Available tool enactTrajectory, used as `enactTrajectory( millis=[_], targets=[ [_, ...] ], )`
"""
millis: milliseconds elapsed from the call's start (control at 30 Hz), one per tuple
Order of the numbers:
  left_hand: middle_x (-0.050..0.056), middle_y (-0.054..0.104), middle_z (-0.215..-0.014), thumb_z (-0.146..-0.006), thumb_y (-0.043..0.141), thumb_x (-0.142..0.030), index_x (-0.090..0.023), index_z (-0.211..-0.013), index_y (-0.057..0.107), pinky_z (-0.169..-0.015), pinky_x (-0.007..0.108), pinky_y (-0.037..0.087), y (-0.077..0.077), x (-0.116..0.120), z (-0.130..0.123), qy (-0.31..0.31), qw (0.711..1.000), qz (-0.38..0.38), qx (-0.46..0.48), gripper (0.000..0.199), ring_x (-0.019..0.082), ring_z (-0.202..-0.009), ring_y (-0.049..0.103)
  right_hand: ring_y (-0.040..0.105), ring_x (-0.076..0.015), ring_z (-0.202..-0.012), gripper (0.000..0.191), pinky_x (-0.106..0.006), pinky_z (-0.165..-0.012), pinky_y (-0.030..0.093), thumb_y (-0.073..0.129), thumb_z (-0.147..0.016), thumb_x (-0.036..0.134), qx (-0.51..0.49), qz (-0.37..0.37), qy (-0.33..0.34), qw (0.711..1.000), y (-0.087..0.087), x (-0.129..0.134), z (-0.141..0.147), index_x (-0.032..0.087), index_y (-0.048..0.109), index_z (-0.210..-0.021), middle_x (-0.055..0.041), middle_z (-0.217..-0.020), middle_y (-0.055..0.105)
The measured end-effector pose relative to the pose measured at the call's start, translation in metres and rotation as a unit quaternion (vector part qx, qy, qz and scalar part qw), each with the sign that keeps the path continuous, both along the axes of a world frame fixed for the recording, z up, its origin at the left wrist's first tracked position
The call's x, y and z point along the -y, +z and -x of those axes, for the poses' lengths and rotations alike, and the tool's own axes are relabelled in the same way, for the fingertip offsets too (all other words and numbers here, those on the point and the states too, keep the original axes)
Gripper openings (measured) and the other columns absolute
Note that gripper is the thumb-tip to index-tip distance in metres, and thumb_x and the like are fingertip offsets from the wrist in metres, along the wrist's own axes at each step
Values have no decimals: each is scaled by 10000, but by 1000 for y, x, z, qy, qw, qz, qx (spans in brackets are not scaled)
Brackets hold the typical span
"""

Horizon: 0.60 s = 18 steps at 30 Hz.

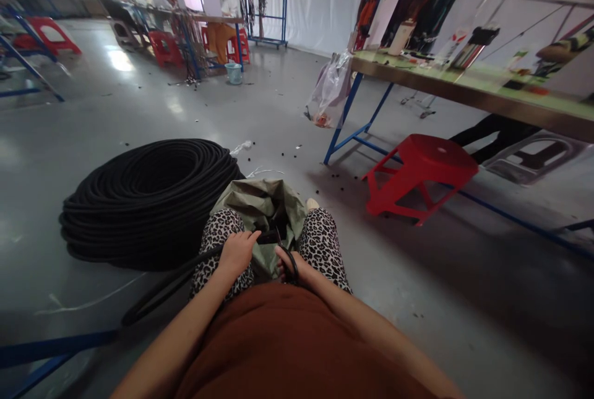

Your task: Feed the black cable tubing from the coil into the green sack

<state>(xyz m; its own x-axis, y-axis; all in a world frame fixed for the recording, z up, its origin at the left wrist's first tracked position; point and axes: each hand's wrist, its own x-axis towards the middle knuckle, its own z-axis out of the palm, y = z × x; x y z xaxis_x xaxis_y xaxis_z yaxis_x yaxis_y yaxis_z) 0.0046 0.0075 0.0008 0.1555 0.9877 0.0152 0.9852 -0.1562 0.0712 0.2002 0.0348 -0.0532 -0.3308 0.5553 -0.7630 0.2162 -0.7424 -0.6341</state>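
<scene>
- Black cord (202,258) runs over the left thigh to the near side of the olive-green sack (248,192), its end reaching over the sack's mouth; the rest of this length droops in a loop to the sack's near left.
- The left hand (239,253), at the sack's near left edge, is closed around the cord close to that end.
- The right hand (290,263), at the sack's near right edge, is wrapped around dark-handled scissors (294,268); their blades point up beside the cord end, and whether they touch it cannot be told.
- The sack stands between two knees in leopard-print trousers (320,241), its mouth gaping, with dark contents that are hard to make out.
- A thick coil of matching cord (153,201) lies flat on the floor (283,120), just left of the sack.
- White string (99,301) trails across the floor, left of the sack and nearer the wearer.
- Small dark bits dot the floor ahead and right of the sack.
- A red plastic stool (429,154) stands well right of the sack.
- Beyond the stool, also right of the sack, is a desk (445,85) with a clear plastic bag (327,90) hanging at its corner.
- Far ahead of the sack are a pale blue bucket (234,74) and a blue rack (284,12) hung with straps.
- Far ahead and left of the sack, two people sit working.
</scene>
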Motion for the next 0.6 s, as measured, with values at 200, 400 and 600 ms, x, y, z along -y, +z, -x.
enactTrajectory(
  millis=[200,400,600],
  targets=[
    [121,724,-1116,-956,382,-154,-179,-1288,613,-855,381,456,3,0,-2,4,1000,-5,16,405,229,-1024,658,500,-82,-429,452,-194,-486,446,539,-973,535,-42,-19,26,999,-5,2,0,151,517,-736,40,-540,505],
    [127,731,-1104,-959,405,-178,-174,-1238,633,-854,380,462,3,0,-3,0,1000,-6,19,360,236,-1028,667,525,-91,-476,488,-214,-537,461,587,-911,614,-56,-37,47,997,-14,2,-1,151,547,-763,31,-578,542],
    [117,733,-1087,-960,396,-167,-174,-1246,630,-852,399,471,2,1,-3,-17,1000,-6,17,370,247,-1021,671,533,-108,-497,470,-233,-544,452,571,-922,594,-46,-63,61,995,-25,1,-2,150,568,-770,11,-600,560]
  ],
)
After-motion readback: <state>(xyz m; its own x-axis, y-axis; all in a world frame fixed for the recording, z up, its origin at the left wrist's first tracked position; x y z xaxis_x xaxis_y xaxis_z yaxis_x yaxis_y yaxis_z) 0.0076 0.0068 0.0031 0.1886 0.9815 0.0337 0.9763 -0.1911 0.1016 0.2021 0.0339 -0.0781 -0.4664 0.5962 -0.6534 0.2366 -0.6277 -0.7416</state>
